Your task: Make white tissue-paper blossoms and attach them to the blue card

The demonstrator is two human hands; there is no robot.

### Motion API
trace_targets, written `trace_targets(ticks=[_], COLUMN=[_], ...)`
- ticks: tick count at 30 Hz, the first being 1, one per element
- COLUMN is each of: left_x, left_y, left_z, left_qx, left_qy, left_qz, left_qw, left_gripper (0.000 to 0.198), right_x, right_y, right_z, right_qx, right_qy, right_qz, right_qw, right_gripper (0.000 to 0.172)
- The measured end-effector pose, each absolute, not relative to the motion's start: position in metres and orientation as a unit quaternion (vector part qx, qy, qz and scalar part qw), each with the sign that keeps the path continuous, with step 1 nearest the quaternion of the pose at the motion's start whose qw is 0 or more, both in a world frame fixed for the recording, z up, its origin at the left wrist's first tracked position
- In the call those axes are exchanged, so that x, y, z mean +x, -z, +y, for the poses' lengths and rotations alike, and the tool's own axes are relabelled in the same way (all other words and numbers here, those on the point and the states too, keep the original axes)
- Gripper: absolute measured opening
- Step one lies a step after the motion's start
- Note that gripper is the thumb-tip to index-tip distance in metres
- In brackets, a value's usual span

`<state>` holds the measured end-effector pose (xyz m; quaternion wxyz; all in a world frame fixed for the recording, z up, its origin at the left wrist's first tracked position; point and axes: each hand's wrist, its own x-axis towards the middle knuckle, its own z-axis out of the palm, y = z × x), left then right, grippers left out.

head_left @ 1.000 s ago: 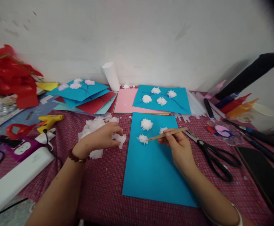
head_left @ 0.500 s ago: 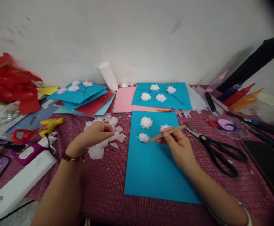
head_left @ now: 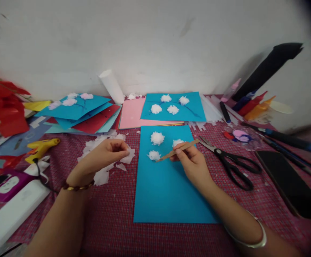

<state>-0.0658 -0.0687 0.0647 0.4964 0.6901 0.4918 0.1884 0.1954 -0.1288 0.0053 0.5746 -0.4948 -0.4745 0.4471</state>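
Note:
A blue sheet [head_left: 171, 192] lies on the checked cloth with three white paper puffs near its top, one of them the lower left puff [head_left: 154, 155]. My right hand [head_left: 191, 160] pinches a flat wooden stick [head_left: 178, 150], whose tip rests beside that puff. The puff at the right [head_left: 178, 142] is partly behind the stick and fingers. My left hand [head_left: 110, 151] hovers over white tissue pieces [head_left: 102, 176], thumb and fingertips pressed together; anything between them is too small to make out.
Black-handled scissors [head_left: 233, 160] lie right of the sheet, near a phone [head_left: 286, 182]. Behind is a blue card [head_left: 181, 115] with puffs and a drawn branch. A yellow glue gun [head_left: 41, 150], a white power strip [head_left: 13, 217] and stacked cards [head_left: 75, 110] stand left.
The whole view has shifted, so most things appear further left. The stick's tip stays beside the lower left puff, and both hands keep nearly the same pose.

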Motion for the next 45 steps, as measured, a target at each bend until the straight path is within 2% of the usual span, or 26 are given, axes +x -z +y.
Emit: trace_targets(ticks=[5,15,27,35,40,43,45], left_x=[-0.054,-0.037,-0.012,-0.013,-0.034,-0.033,-0.027], left_y=[-0.054,-0.032,-0.017,-0.013,-0.032,-0.030,-0.022], left_z=[-0.070,-0.068,-0.067,-0.061,-0.059,-0.059,-0.059], left_qx=[0.702,0.767,0.794,0.766,0.756,0.785,0.795], left_qy=[-0.194,-0.106,-0.151,-0.184,-0.096,-0.061,-0.094], left_qz=[0.486,0.435,0.440,0.452,0.387,0.368,0.390], left_qw=[0.484,0.461,0.391,0.418,0.519,0.495,0.454], left_gripper=[0.019,0.026,0.015,0.009,0.016,0.015,0.014], right_x=[0.192,0.187,0.189,0.185,0.186,0.187,0.188], right_y=[-0.001,-0.001,0.000,-0.015,-0.010,-0.006,-0.006], right_z=[-0.128,-0.125,-0.125,-0.140,-0.137,-0.134,-0.133], right_qx=[-0.497,-0.487,-0.496,-0.458,-0.461,-0.468,-0.471], right_qy=[-0.452,-0.436,-0.431,-0.362,-0.371,-0.377,-0.372], right_qz=[-0.486,-0.493,-0.482,-0.533,-0.541,-0.537,-0.536], right_qw=[0.560,0.574,0.579,0.612,0.597,0.592,0.593], right_gripper=[0.022,0.020,0.018,0.011,0.012,0.011,0.011])
